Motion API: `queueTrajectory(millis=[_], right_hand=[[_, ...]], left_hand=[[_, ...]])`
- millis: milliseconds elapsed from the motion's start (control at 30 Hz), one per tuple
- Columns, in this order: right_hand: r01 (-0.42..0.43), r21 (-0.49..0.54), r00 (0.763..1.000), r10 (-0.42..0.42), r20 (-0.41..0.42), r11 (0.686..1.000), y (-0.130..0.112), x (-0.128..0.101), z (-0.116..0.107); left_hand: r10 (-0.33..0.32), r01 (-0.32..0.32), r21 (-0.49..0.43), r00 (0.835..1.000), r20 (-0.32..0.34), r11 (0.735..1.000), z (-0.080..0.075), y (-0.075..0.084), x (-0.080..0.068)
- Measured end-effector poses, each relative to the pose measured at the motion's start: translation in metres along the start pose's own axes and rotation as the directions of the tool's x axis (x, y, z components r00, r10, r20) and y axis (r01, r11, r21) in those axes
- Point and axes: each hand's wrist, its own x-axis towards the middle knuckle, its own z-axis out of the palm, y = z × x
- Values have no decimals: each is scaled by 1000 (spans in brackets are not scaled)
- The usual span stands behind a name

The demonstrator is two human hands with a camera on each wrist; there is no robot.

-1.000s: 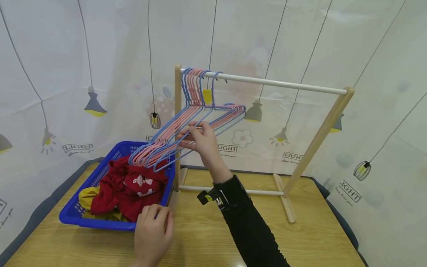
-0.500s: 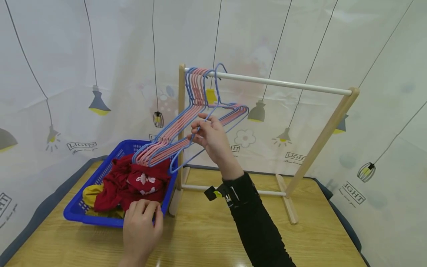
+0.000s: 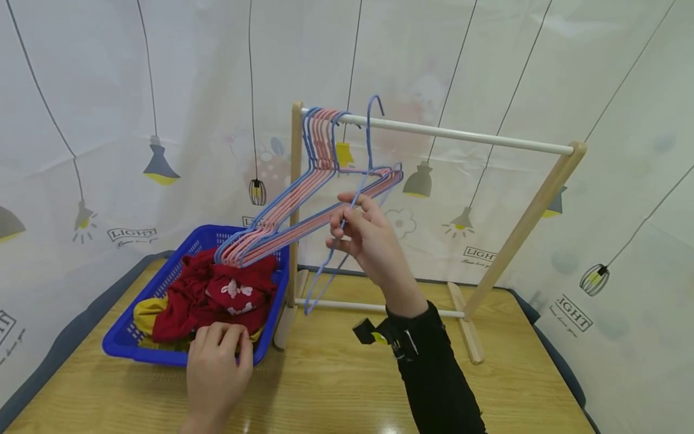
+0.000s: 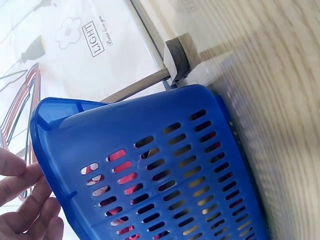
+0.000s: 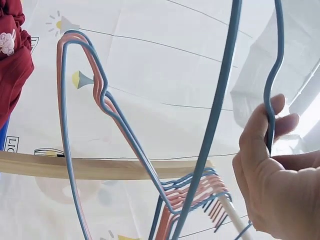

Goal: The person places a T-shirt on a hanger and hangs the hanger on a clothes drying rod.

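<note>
My right hand (image 3: pixel 368 232) pinches a blue hanger (image 3: pixel 347 241) by its wire, fingers (image 5: pixel 260 145) curled round it, and the hanger tilts steeply: its hook (image 3: pixel 374 105) pokes up just in front of the rail (image 3: pixel 461 135), and its long axis runs down-left toward the bench (image 3: pixel 336 386). The other hangers (image 3: pixel 303 205) hang bunched at the rail's left end, just left of my grip. My left hand (image 3: pixel 214 374) rests with loosely bent fingers on the near rim of the basket (image 3: pixel 121 346), touching the red clothes (image 3: pixel 217 295).
</note>
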Motion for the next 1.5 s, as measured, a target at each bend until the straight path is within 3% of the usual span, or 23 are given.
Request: queueTrajectory(millis=[267,467,667,900,1067,1300,1500], right_hand=[[-65,-27,989,68,134,998,5,-51,-27],[-133,-62,946,146,289,989,17,-91,-59],[-158,-67,912,172,373,985,19,-122,-82],[-224,-126,891,255,375,967,25,-135,-97],[-251,-158,882,293,370,955,28,-143,-105],[-278,-193,871,332,363,941,34,-150,-114],[-327,-263,867,399,300,908,32,-152,-124]], left_hand=[[-4,4,6,1000,-3,1000,-4,-1,1],[7,-7,13,1000,-17,1000,-12,-11,12],[32,-34,58,999,31,998,-27,-29,32],[119,-120,73,993,19,990,-37,-54,59],[138,-146,109,988,72,983,-47,-69,88],[134,-146,113,986,104,983,-58,-97,134],[84,-109,120,977,194,987,-55,-105,162]])
